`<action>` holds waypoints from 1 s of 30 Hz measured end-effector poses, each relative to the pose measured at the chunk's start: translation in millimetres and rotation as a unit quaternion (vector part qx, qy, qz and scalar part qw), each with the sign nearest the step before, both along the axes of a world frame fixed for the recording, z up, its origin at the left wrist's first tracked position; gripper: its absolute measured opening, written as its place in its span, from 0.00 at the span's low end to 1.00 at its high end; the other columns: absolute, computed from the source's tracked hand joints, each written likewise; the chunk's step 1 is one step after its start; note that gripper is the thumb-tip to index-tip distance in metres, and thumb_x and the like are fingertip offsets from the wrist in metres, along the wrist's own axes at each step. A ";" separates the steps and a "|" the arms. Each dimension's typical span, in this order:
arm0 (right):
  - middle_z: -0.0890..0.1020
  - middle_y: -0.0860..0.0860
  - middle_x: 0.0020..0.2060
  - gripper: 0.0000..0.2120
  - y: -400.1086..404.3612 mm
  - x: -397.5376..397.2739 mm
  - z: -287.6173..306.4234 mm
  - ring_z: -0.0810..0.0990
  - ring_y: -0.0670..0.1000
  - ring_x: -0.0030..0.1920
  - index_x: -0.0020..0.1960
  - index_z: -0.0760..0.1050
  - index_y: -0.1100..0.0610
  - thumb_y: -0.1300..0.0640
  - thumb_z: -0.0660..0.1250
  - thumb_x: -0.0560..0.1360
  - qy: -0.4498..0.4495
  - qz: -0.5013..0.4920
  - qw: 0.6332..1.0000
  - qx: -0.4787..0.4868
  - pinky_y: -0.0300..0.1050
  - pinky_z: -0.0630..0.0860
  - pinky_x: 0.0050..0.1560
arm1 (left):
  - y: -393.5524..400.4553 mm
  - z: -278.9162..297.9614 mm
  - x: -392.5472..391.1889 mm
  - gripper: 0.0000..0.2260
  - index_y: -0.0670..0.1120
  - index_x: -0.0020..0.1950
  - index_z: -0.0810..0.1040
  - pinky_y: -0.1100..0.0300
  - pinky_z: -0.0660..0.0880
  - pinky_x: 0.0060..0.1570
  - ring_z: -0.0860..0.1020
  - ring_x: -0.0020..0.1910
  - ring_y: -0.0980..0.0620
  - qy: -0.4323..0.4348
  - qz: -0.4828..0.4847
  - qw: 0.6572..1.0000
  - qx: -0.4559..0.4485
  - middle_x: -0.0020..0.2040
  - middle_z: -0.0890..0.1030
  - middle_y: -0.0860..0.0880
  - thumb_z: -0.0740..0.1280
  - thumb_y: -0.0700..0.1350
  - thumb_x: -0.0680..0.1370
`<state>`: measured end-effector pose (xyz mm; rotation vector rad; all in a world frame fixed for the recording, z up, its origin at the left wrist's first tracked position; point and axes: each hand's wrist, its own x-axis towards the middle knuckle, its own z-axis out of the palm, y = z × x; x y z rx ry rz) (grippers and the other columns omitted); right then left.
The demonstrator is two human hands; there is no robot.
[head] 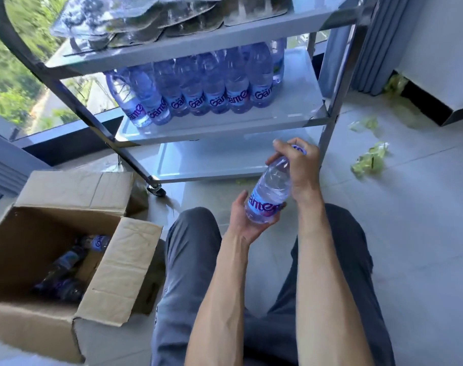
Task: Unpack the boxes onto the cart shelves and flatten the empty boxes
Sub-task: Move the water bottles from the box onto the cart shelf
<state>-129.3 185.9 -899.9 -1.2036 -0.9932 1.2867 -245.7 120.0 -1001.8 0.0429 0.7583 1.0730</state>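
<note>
Two hands on one water bottle (268,192), held in mid-air above the person's knees, just in front of the cart (333,112). Left hand (245,219) cups the bottle's base end, fingers curled round the lower body below the label. Right hand (297,167) grips the neck/cap end from above, fingers wrapped; cap mostly hidden by the fingers. Bottle tilted, cap end up and toward the cart.

Cart, 3 shelves visible. Middle shelf (296,112): row of upright bottles (198,91), same label, packed touching along the left and centre; right part of shelf bare. Bottom shelf (198,159): bare surface showing. Top shelf (188,46): flattened cardboard and clear plastic wrap (135,19) piled on it.

Cardboard box (66,260) on floor, to person's left, flaps open. Inside: several bottles lying down, in shadow; exact count cannot be told.

Floor (410,220): green scraps (369,159) scattered right of cart, approx. three clusters. Person seated, grey trousers (188,260), knees apart.
</note>
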 end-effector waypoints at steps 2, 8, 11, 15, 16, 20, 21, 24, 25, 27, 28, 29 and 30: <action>0.82 0.59 0.29 0.13 1.0 15.1 8.4 0.82 0.63 0.34 0.30 0.76 0.54 0.50 0.73 0.69 0.003 0.049 0.998 0.030 0.47 0.77 0.37 | 5.9 3.5 5.7 0.31 0.41 0.60 0.81 0.56 0.72 0.38 0.82 0.42 0.39 0.075 -0.077 0.994 -0.016 0.53 0.82 0.36 0.53 0.66 0.80; 0.83 0.47 0.27 0.16 15.4 13.4 22.4 0.78 0.44 0.27 0.35 0.77 0.60 0.47 0.68 0.71 -0.121 -0.023 0.991 0.058 0.34 0.73 0.33 | 9.4 3.2 34.8 0.25 0.39 0.58 0.75 0.62 0.74 0.25 0.78 0.28 0.49 0.012 0.030 0.999 0.023 0.42 0.81 0.39 0.54 0.60 0.82; 0.82 0.47 0.26 0.16 25.6 3.6 21.4 0.78 0.47 0.27 0.34 0.76 0.61 0.48 0.69 0.70 -0.146 -0.023 0.988 0.035 0.43 0.76 0.35 | 14.5 -2.9 44.2 0.26 0.37 0.56 0.77 0.64 0.75 0.25 0.78 0.26 0.50 -0.023 0.077 0.995 0.052 0.39 0.82 0.40 0.52 0.58 0.83; 0.82 0.57 0.31 0.20 35.5 -7.8 20.0 0.78 0.58 0.33 0.37 0.77 0.66 0.47 0.71 0.70 -0.223 0.009 0.974 0.043 0.50 0.76 0.39 | 17.1 -11.4 57.7 0.23 0.39 0.51 0.84 0.57 0.74 0.46 0.79 0.43 0.46 -0.026 0.135 0.989 0.051 0.47 0.83 0.41 0.58 0.56 0.79; 0.82 0.59 0.32 0.20 37.4 -10.3 19.6 0.76 0.58 0.33 0.37 0.77 0.67 0.48 0.71 0.70 -0.237 0.018 0.970 0.041 0.50 0.75 0.39 | 18.3 -14.0 58.4 0.21 0.39 0.52 0.84 0.56 0.75 0.45 0.80 0.43 0.45 -0.033 0.146 0.988 0.044 0.47 0.83 0.40 0.60 0.54 0.78; 0.79 0.62 0.31 0.13 45.7 -23.2 18.0 0.69 0.51 0.30 0.34 0.74 0.68 0.57 0.70 0.68 -0.238 0.038 0.970 0.044 0.48 0.70 0.34 | 40.0 -22.9 48.3 0.20 0.39 0.51 0.84 0.53 0.80 0.44 0.82 0.44 0.44 -0.074 0.167 0.983 0.005 0.47 0.83 0.41 0.59 0.52 0.78; 0.77 0.62 0.29 0.12 48.0 -25.5 15.5 0.67 0.49 0.29 0.33 0.72 0.67 0.59 0.70 0.67 -0.236 0.040 0.969 0.056 0.47 0.68 0.32 | 44.9 -24.9 45.8 0.21 0.39 0.49 0.85 0.53 0.81 0.45 0.83 0.44 0.44 -0.070 0.156 0.985 -0.009 0.46 0.84 0.41 0.58 0.52 0.79; 0.71 0.54 0.23 0.12 57.7 -30.1 6.6 0.65 0.46 0.27 0.28 0.70 0.62 0.60 0.71 0.65 -0.248 0.061 0.963 0.083 0.40 0.64 0.29 | 57.2 -24.8 41.5 0.21 0.44 0.46 0.84 0.60 0.72 0.49 0.80 0.44 0.48 -0.007 0.100 0.993 -0.063 0.46 0.82 0.46 0.59 0.58 0.80; 0.69 0.49 0.22 0.13 60.4 -31.1 3.4 0.65 0.45 0.26 0.27 0.69 0.60 0.60 0.71 0.65 -0.249 0.071 0.962 0.090 0.39 0.63 0.29 | 60.2 -24.9 39.1 0.21 0.45 0.45 0.84 0.61 0.67 0.48 0.77 0.43 0.50 0.014 0.088 0.993 -0.082 0.45 0.80 0.48 0.59 0.59 0.79; 0.68 0.46 0.21 0.16 65.4 -34.2 -1.4 0.65 0.44 0.26 0.26 0.68 0.56 0.59 0.72 0.66 -0.239 0.084 0.962 0.099 0.39 0.64 0.30 | 64.9 -24.6 33.9 0.22 0.46 0.41 0.84 0.63 0.63 0.42 0.74 0.39 0.52 0.056 0.085 0.990 -0.102 0.41 0.80 0.48 0.58 0.59 0.79; 0.69 0.46 0.21 0.16 66.8 -36.1 -2.7 0.66 0.45 0.26 0.26 0.68 0.56 0.58 0.73 0.66 -0.233 0.084 0.964 0.100 0.40 0.65 0.30 | 66.1 -24.2 32.3 0.23 0.45 0.39 0.85 0.63 0.64 0.39 0.74 0.37 0.52 0.064 0.089 0.989 -0.100 0.39 0.81 0.47 0.57 0.58 0.80; 0.71 0.47 0.22 0.16 67.8 -38.5 -3.1 0.67 0.46 0.26 0.27 0.69 0.58 0.56 0.74 0.67 -0.228 0.083 0.965 0.100 0.41 0.66 0.31 | 66.4 -22.8 31.7 0.24 0.46 0.38 0.85 0.64 0.65 0.36 0.75 0.36 0.53 0.070 0.096 0.989 -0.092 0.37 0.81 0.48 0.57 0.57 0.80; 0.73 0.50 0.23 0.17 69.1 -42.0 -2.4 0.69 0.48 0.27 0.28 0.70 0.60 0.54 0.74 0.68 -0.223 0.079 0.967 0.100 0.43 0.68 0.32 | 67.9 -22.1 30.2 0.24 0.46 0.37 0.85 0.64 0.67 0.34 0.76 0.34 0.53 0.066 0.104 0.989 -0.080 0.36 0.82 0.48 0.56 0.56 0.81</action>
